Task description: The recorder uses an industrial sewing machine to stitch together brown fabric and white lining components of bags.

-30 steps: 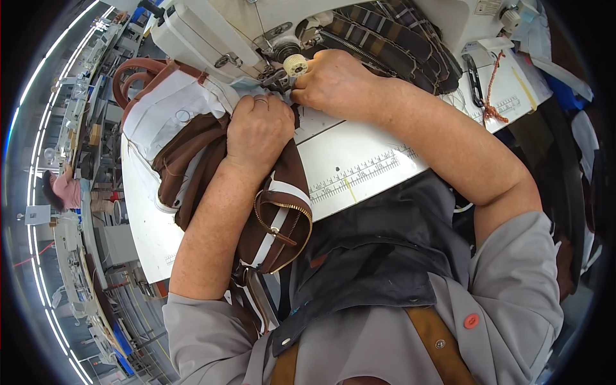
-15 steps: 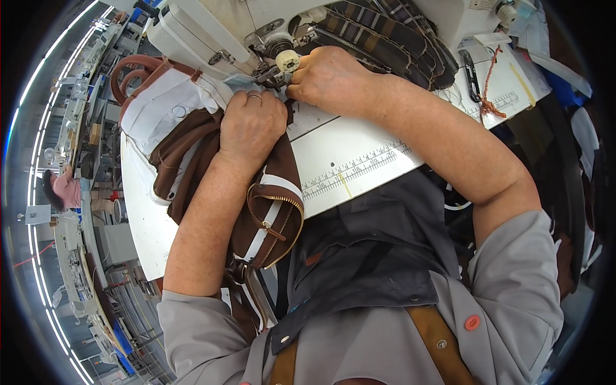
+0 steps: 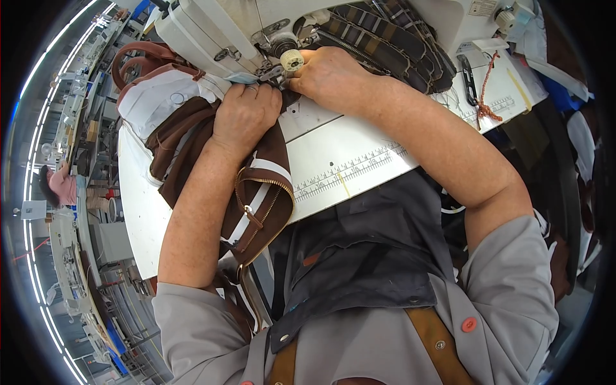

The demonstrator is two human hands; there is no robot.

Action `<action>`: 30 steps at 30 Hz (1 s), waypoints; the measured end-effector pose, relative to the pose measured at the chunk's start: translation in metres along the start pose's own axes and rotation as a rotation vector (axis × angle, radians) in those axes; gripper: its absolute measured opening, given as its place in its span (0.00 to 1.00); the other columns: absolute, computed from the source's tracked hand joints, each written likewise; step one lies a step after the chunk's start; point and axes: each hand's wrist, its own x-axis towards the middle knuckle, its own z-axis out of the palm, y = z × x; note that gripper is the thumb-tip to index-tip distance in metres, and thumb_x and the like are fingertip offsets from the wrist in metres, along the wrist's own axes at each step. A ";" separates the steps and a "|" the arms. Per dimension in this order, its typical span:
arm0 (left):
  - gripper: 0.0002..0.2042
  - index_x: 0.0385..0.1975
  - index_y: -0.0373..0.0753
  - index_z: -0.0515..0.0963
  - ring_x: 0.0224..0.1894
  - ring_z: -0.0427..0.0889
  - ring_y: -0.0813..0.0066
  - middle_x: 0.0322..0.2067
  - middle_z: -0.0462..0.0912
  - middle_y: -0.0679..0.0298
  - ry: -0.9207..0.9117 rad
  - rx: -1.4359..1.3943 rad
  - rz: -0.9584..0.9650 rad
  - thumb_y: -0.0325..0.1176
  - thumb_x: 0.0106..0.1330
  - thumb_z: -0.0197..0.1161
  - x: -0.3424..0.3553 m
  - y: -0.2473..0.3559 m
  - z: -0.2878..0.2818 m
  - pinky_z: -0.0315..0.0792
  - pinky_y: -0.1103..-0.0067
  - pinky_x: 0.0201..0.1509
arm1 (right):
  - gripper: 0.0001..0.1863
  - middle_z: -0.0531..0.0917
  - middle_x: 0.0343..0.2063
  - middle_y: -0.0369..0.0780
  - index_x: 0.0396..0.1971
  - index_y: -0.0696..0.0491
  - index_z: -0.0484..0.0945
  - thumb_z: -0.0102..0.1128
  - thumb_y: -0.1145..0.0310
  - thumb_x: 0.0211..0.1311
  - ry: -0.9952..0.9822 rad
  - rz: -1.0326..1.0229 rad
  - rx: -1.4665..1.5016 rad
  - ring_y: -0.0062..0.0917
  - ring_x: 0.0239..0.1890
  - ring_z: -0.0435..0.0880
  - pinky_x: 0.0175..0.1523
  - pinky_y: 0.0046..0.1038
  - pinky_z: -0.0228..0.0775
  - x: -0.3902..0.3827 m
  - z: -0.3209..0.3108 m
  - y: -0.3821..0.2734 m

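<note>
While pressed flat, left hand (image 3: 246, 115) pins brown bag (image 3: 256, 192) | right hand (image 3: 330, 77) pinches fabric just beside sewing machine (image 3: 212, 35) needle

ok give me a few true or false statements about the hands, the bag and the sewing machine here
1. The left hand presses down on the brown bag. True.
2. The right hand rests in the person's lap. False: it is up at the sewing machine, by the needle area.
3. The brown bag has a zip with a gold-coloured edge. True.
4. The white table has no markings. False: a ruler scale is printed along its front edge.
5. A dark plaid piece of fabric lies behind the right hand. True.
6. Both hands are lifted clear of the work. False: both rest on the material at the machine.
</note>
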 end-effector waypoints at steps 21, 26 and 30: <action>0.04 0.18 0.50 0.70 0.24 0.74 0.79 0.17 0.70 0.73 0.058 0.118 -0.084 0.33 0.50 0.58 -0.006 0.006 0.003 0.66 0.78 0.34 | 0.07 0.83 0.28 0.42 0.30 0.51 0.83 0.57 0.70 0.53 0.049 0.087 0.076 0.36 0.39 0.84 0.41 0.39 0.79 -0.001 -0.016 -0.005; 0.04 0.17 0.48 0.73 0.26 0.76 0.77 0.18 0.73 0.72 0.022 0.038 -0.206 0.32 0.51 0.57 -0.029 0.010 -0.030 0.67 0.79 0.37 | 0.10 0.84 0.29 0.41 0.34 0.52 0.84 0.60 0.74 0.51 0.000 0.025 0.093 0.39 0.33 0.85 0.39 0.39 0.79 0.002 -0.015 -0.005; 0.03 0.19 0.48 0.74 0.29 0.78 0.76 0.21 0.75 0.71 -0.099 -0.068 -0.329 0.32 0.52 0.58 -0.072 0.007 -0.102 0.66 0.78 0.38 | 0.14 0.85 0.34 0.41 0.39 0.52 0.84 0.59 0.76 0.51 0.017 0.015 0.094 0.37 0.40 0.84 0.43 0.38 0.78 0.005 -0.011 -0.008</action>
